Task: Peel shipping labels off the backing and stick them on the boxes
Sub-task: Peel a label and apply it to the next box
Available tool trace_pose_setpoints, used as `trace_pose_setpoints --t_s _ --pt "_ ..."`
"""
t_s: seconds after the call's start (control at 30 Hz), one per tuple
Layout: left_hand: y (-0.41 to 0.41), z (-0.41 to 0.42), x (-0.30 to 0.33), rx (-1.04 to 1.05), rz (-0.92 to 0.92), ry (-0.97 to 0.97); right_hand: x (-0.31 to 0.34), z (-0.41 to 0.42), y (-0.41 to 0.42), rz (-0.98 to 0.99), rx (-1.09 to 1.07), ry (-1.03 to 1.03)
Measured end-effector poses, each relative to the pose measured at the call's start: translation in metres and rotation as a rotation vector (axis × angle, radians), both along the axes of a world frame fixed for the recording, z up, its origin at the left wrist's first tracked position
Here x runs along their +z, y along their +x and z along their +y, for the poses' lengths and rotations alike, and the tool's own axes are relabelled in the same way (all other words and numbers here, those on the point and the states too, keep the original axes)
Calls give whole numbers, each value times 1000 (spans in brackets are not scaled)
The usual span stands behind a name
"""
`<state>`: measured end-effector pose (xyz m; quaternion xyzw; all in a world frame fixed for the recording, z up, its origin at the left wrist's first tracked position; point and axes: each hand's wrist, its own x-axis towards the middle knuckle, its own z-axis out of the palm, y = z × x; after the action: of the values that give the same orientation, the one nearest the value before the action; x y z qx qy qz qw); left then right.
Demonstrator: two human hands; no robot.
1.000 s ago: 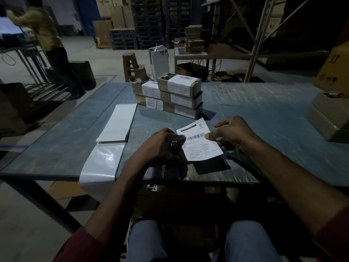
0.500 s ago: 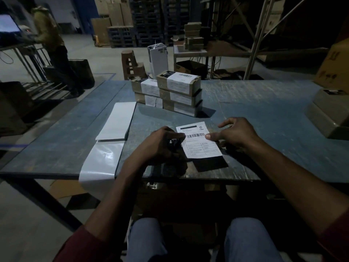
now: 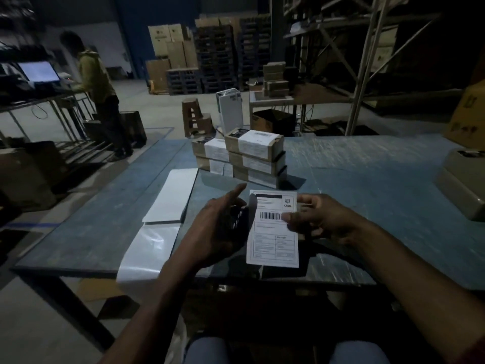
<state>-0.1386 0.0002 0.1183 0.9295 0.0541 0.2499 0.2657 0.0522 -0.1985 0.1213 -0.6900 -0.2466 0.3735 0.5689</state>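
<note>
Change: since 1 s ago the label (image 3: 274,227) has come up off the table (image 3: 367,179) and turned from tilted to upright; the left index finger, then curled, now points forward.
Label position: held in the air above the near table edge, between both hands, long axis running away from the person.
Right hand (image 3: 319,219): pinches the label's right edge at the barcode.
Left hand (image 3: 223,224): at the label's left edge, where a corner lifts; palm wraps a small dark object, too dim to identify.
Boxes (image 3: 253,157): labelled stack straight ahead, beyond the hands; a box (image 3: 464,179) far right, nearer the right hand.
Label look: white, black header, barcode, printed grid.
</note>
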Motion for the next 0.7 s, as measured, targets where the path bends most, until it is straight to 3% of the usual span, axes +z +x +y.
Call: trace_pose_setpoints --t_s 0.17,0.33,0.43,0.7 --pt "-6 14 -5 -65 61 -36 12 -3 -5 -115 1 107" --pt "-13 15 -4 -126 92 -734 15 -7 -8 -227 -8 152" --pt "-3 -5 -3 -8 27 -973 14 -5 -18 -259 -14 207" --pt "5 -30 -10 155 -215 -932 8 6 -30 -403 -104 276"
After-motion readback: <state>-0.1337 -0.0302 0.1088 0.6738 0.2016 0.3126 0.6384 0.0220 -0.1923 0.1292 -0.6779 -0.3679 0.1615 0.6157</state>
